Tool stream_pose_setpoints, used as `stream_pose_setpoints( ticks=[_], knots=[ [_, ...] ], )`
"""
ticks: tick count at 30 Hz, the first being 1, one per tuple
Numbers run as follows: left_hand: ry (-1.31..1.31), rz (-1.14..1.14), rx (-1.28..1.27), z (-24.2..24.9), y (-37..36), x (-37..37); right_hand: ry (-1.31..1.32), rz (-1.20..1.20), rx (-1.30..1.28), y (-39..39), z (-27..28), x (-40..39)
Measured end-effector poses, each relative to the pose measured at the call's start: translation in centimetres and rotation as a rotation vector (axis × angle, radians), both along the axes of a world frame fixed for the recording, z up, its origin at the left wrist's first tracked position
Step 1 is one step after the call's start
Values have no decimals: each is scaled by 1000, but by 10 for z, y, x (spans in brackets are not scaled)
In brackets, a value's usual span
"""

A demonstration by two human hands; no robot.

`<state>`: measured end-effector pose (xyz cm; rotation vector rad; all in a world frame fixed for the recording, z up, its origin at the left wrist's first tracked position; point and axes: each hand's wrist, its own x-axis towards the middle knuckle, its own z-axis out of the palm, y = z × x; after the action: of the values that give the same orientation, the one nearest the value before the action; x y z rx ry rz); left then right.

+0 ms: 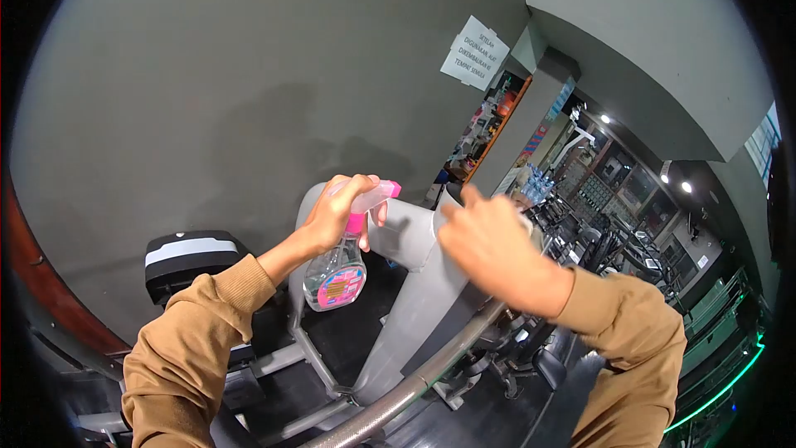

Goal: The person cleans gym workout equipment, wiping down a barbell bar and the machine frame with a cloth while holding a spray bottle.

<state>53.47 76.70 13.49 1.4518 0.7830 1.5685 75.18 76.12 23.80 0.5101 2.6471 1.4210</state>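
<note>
My left hand (330,214) is wrapped round the neck and trigger of a spray bottle (338,280). The bottle is clear, with a pink nozzle and collar and a pink label, and its nozzle points right toward the thick grey frame of a gym machine (396,328). Over the upper right end of that frame is my right hand (489,241), blurred by motion. Its fingers are curled, and I cannot tell what they hold. A dark end piece of the machine shows just left of these fingers.
A textured metal bar (414,388) crosses in front of me. To the left, a black and white boxy unit (192,255) stands against the grey wall (182,75). A paper sign (476,53) hangs on the wall. Rows of gym equipment (613,232) fill the room at right.
</note>
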Motion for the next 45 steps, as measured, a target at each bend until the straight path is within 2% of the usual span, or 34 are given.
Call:
stream_pose_setpoints(
  ticks=[3, 6, 9, 13, 15, 17, 19, 23, 26, 29, 31, 34, 37, 39, 42, 43, 45],
  knots=[
    [-54, -42, -4, -7, 4, 1, 83, 27, 21, 11, 8, -4],
    [-46, -65, 8, -10, 7, 2, 39, 114, 46, 7, -24, 7],
    [-22, -61, -3, -9, 5, 6, -78, -38, -113, -9, -59, 21],
    [-19, -86, 9, -11, 7, 6, 3, -125, -122, -17, -46, 29],
    [-29, -93, -3, -10, 6, 7, 201, -152, 42, -22, -24, 27],
    [-38, -100, -15, -12, 8, 10, 224, -157, 29, -24, -25, 30],
    [-47, -100, -21, -13, 9, 11, 171, -91, 55, -23, -44, 35],
    [-25, -128, 16, -17, 10, 13, -30, -101, -105, -25, -82, 44],
    [-26, -131, 11, -18, 11, 14, 79, -123, -114, -21, -61, 39],
    [-36, -134, -2, -21, 13, 13, 179, -115, -9, -22, -28, 34],
    [-34, -141, -6, -23, 14, 13, 151, -133, -25, -23, -33, 35],
    [-36, -144, -20, -25, 14, 14, -44, -90, -169, -17, -77, 39],
    [-28, -126, -14, -25, 13, 13, -217, -172, -242, -20, -98, 34],
    [-96, -158, -56, -28, 14, 13, -134, -174, -213, -18, -84, 33],
    [-37, -113, -69, -25, 12, 14, 26, -140, -95, -15, -38, 27],
    [-39, -116, -75, -26, 11, 14, 103, -112, -14, -16, -31, 27],
    [-49, -123, -77, -26, 12, 13, 91, -106, -3, -17, -39, 25]
  ],
)
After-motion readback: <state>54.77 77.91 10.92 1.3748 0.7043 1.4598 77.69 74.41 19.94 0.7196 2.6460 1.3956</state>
